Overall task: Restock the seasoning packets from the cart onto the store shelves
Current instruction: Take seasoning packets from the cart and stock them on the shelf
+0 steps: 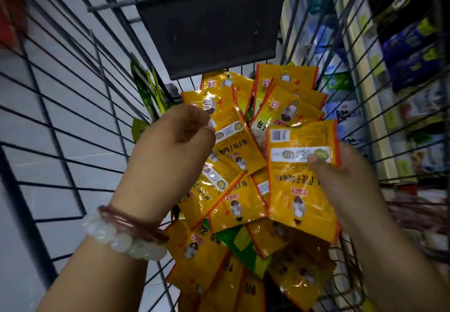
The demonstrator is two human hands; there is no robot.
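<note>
A wire shopping cart (73, 107) holds a heap of several yellow seasoning packets (289, 107). My left hand (175, 141), with bead bracelets on the wrist, pinches the edge of one yellow packet (233, 141) in the middle of the heap. My right hand (345, 180) grips a stack of yellow packets (299, 190) lifted over the pile, thumb pressed on the top packet's white label. A few green packets (243, 246) show under the yellow ones near the cart's front.
A dark plastic flap (209, 27) hangs at the cart's far end. Green packets (148, 87) stand against the left wire wall. Store shelves with blurred blue, green and white packages (401, 68) run along the right. Pale floor shows left of the cart.
</note>
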